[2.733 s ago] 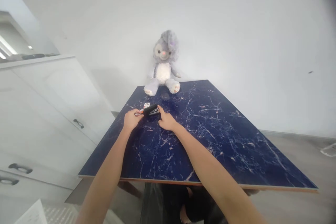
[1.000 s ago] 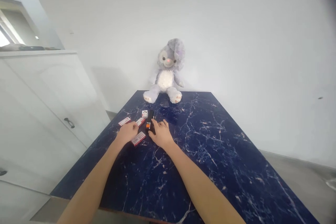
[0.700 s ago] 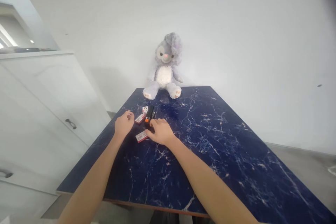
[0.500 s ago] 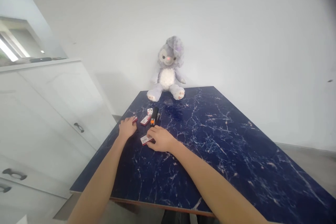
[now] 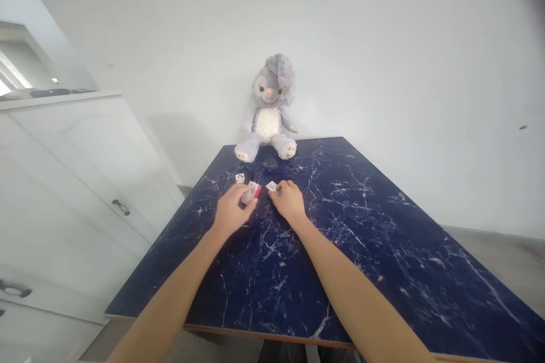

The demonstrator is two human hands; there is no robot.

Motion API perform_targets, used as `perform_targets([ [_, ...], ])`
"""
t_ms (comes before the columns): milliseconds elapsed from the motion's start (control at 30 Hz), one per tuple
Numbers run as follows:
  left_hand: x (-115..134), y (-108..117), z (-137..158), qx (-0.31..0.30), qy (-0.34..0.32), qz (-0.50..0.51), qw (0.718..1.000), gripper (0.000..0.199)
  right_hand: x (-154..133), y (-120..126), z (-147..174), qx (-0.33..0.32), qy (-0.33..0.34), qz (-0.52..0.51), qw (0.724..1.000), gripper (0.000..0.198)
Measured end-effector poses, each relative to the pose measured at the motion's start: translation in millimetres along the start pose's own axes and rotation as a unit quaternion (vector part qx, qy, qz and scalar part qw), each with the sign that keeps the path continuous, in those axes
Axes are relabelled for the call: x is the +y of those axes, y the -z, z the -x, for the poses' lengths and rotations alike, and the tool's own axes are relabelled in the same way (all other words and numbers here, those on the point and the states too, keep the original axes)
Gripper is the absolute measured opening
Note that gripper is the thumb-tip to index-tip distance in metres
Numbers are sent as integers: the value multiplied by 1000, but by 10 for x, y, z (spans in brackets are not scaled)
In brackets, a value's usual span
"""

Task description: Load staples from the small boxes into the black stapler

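– Where is the red-and-white box (image 5: 251, 193)?
– It is clamped between the thumb and fingers of the left hand (image 5: 232, 210), over the marbled table (image 5: 361, 249), near a dark object (image 5: 250, 175) and a printed white cube (image 5: 239, 178). Whether it is lifted clear of the surface cannot be told.
– And the right hand (image 5: 290, 202)?
– A small white box (image 5: 271, 186) is pinched in its fingertips; the hands are apart, with a narrow gap between.
– How are such boxes likely to handle?
– As light, stiff, smooth card, probably, easily dented; they are best taken by the long edges, without squeezing.
– Which way do they point?
– The blurred red-and-white one seems to be slanted away and rightward, red edge toward the right hand; the other's visible end is pointed away and leftward.
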State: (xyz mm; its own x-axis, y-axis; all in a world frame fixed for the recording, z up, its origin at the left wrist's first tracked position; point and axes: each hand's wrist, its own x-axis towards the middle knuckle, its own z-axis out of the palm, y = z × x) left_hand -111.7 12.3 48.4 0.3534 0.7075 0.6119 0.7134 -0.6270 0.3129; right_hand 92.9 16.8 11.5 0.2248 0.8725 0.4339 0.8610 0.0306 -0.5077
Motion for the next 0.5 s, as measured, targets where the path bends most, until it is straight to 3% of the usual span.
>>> perform_targets([
  [100, 118, -161, 54, -54, -31, -9, 998, 27, -17, -16, 18, -4, 25, 1, 1000, 14],
  [200, 50, -228, 62, -93, -47, -32, 994, 26, -28, -7, 34, -3, 24, 2, 1000, 14],
  [333, -103, -224, 14, -50, -49, -45, 996, 25, -17, -10, 34, -14, 33, 10, 999, 13],
  [500, -296, -267, -35, -10, 54, -78, 995, 51, -29, -10, 24, -41, 58, 4, 997, 10],
])
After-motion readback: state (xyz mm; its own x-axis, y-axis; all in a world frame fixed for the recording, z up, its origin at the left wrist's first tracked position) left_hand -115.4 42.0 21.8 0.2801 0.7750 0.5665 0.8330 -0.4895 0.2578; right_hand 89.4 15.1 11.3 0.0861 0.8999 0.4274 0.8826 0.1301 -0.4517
